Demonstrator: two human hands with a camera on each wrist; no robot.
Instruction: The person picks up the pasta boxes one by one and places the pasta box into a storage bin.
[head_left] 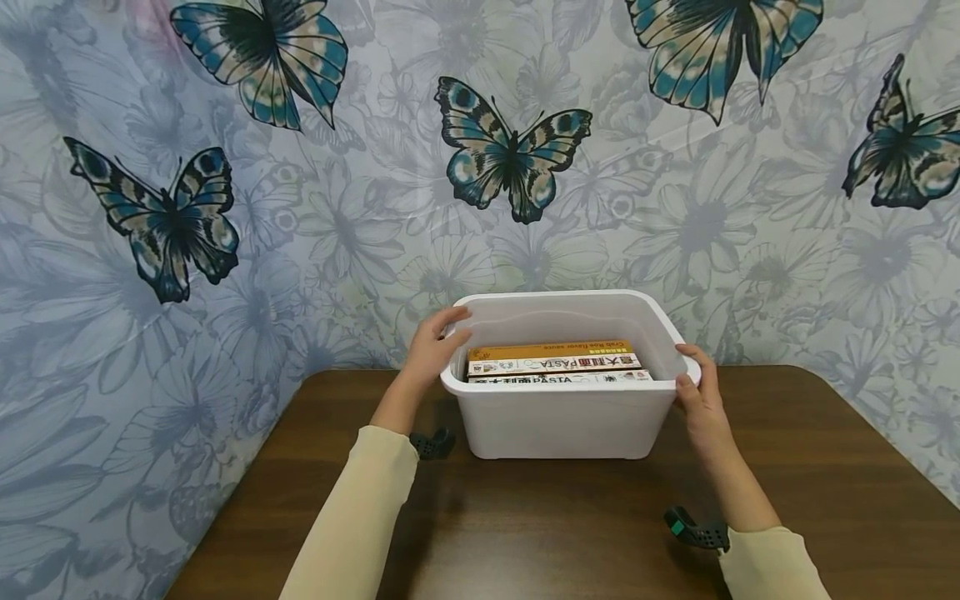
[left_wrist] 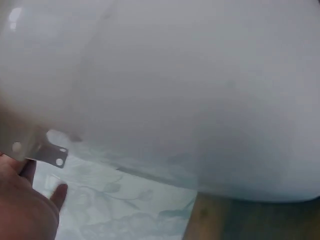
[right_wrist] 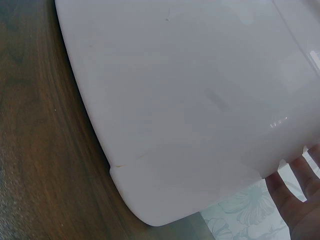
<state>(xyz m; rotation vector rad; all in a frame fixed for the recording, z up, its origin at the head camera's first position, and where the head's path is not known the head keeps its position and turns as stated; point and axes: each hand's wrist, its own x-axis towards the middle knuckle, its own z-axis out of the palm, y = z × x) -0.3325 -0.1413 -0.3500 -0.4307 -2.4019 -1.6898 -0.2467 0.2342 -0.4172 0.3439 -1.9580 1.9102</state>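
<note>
A white plastic storage bin (head_left: 555, 421) stands on the wooden table, its top facing up. Inside lie pasta boxes (head_left: 555, 364), white with an orange edge, their printing upside down in the head view. At the bin's left end, my left hand (head_left: 429, 350) holds the rim, fingers reaching over it. My right hand (head_left: 701, 400) grips the right end of the rim, the thumb on the near side. Both wrist views are mostly filled by the bin's smooth wall (left_wrist: 165, 90); fingers (right_wrist: 285, 192) of the right hand show at the lower right of its view.
The brown wooden table (head_left: 555, 533) extends to both sides and in front of the bin. Behind it hangs a pale floral cloth (head_left: 345, 208) printed with several butterflies. A dark band (head_left: 697, 531) is on each wrist.
</note>
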